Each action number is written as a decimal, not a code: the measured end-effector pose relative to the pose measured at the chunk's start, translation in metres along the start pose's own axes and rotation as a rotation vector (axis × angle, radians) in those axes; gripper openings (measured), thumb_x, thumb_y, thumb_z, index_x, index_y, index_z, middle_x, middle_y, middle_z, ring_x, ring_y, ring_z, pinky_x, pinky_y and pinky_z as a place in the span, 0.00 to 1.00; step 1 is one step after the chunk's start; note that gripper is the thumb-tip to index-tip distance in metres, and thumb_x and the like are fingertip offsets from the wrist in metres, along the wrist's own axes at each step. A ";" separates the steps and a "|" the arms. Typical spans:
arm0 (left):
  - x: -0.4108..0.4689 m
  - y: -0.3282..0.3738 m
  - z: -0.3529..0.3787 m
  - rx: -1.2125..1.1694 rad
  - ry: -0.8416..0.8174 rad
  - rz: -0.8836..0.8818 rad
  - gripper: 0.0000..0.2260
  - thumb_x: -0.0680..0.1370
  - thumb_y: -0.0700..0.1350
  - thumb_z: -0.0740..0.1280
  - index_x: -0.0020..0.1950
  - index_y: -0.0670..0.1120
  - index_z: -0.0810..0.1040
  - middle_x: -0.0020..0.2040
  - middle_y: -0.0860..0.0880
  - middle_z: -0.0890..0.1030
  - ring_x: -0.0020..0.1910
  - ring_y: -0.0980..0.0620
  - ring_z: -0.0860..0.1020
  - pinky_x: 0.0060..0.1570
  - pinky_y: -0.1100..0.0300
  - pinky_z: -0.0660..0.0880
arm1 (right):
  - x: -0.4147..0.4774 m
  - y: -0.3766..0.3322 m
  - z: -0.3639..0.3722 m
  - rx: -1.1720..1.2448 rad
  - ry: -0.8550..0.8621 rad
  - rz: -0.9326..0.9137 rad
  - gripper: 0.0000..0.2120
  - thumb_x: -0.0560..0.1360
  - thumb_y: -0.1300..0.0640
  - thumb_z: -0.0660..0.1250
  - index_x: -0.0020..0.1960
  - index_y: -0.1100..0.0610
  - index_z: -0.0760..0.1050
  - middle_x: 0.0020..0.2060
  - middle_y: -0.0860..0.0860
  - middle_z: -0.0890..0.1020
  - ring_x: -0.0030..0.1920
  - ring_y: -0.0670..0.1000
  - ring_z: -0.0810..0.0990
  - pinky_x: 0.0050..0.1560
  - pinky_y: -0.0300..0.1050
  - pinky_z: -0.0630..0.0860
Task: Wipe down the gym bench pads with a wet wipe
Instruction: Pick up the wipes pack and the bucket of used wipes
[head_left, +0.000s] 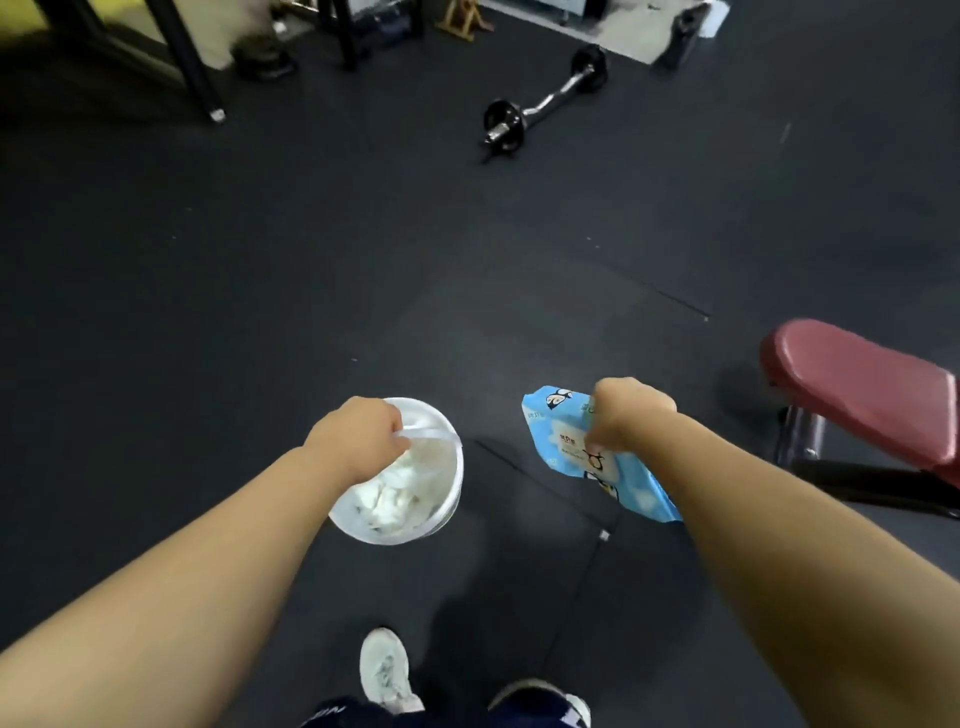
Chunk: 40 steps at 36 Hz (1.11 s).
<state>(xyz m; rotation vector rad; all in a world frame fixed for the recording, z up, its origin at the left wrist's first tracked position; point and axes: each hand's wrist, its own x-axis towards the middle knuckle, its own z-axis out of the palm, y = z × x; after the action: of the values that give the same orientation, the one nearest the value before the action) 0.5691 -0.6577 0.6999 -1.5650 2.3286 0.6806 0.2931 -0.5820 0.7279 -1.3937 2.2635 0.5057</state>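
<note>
My left hand (358, 434) grips the thin handle of a small white bucket (447, 499) that hangs above the floor with crumpled white wipes (395, 501) inside. My right hand (631, 415) holds a light-blue pack of wet wipes (553, 434) by its top, the pack hanging tilted below my fist. The red padded gym bench (862, 389) stands at the right edge, a short way right of my right hand, with its dark frame (878, 480) beneath. Neither hand touches the bench.
Dark rubber floor (363, 260) spreads ahead. A curl barbell with black plates (545, 101) lies far ahead. Black rack legs (187, 62) and weight plates (262, 60) stand at the back left. My white shoes (387, 670) show at the bottom.
</note>
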 end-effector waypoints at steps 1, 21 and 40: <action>-0.001 -0.021 -0.007 -0.015 0.012 -0.022 0.09 0.76 0.51 0.63 0.40 0.49 0.77 0.39 0.52 0.77 0.38 0.51 0.77 0.34 0.59 0.71 | 0.005 -0.024 -0.007 -0.019 0.007 -0.025 0.09 0.68 0.54 0.68 0.45 0.52 0.71 0.38 0.47 0.76 0.37 0.49 0.76 0.33 0.40 0.69; -0.015 -0.363 -0.104 -0.160 0.136 -0.562 0.09 0.76 0.51 0.62 0.45 0.48 0.77 0.42 0.51 0.78 0.39 0.50 0.78 0.38 0.57 0.76 | 0.088 -0.462 -0.109 -0.265 0.007 -0.601 0.15 0.66 0.49 0.74 0.46 0.52 0.72 0.38 0.48 0.79 0.35 0.47 0.80 0.31 0.40 0.72; -0.003 -0.646 -0.203 -0.486 0.322 -1.025 0.14 0.78 0.52 0.63 0.60 0.47 0.75 0.56 0.47 0.78 0.45 0.50 0.75 0.41 0.59 0.71 | 0.155 -0.868 -0.206 -0.649 0.099 -1.014 0.10 0.68 0.53 0.70 0.39 0.52 0.68 0.37 0.48 0.77 0.33 0.48 0.76 0.31 0.40 0.69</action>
<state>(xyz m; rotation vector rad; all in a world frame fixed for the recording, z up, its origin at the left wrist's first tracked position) 1.1742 -0.9605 0.7226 -2.8699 1.1846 0.7499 0.9775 -1.1743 0.7478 -2.6353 1.1620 0.8204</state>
